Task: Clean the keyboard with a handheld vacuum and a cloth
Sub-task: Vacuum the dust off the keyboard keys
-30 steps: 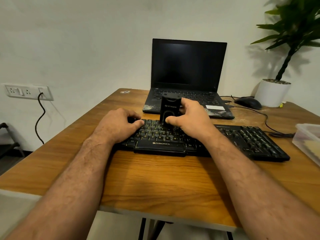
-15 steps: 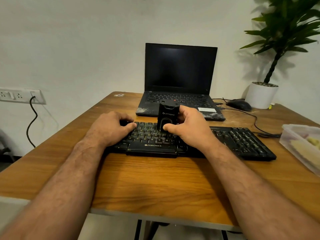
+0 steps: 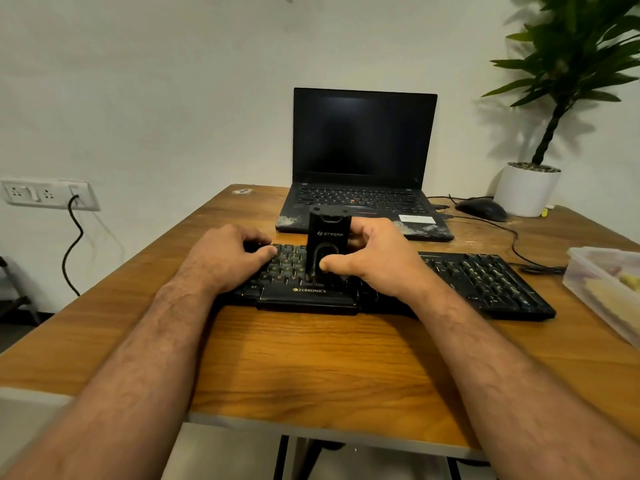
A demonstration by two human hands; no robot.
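Right hand (image 3: 375, 258) gripping vacuum (image 3: 327, 244) upright, nozzle sitting on keyboard (image 3: 485, 282) keys — left hand (image 3: 228, 256) resting on keyboard's left end, fingers curled, steadying. Keyboard lying on surface (image 3: 311, 358), near laptop (image 3: 360, 161).

both bare forearms reach up from the lower corners toward mid-frame. left hand (image 3: 230, 256) lies palm down, fingers curled; right hand (image 3: 372, 258) has fingers and thumb curled.
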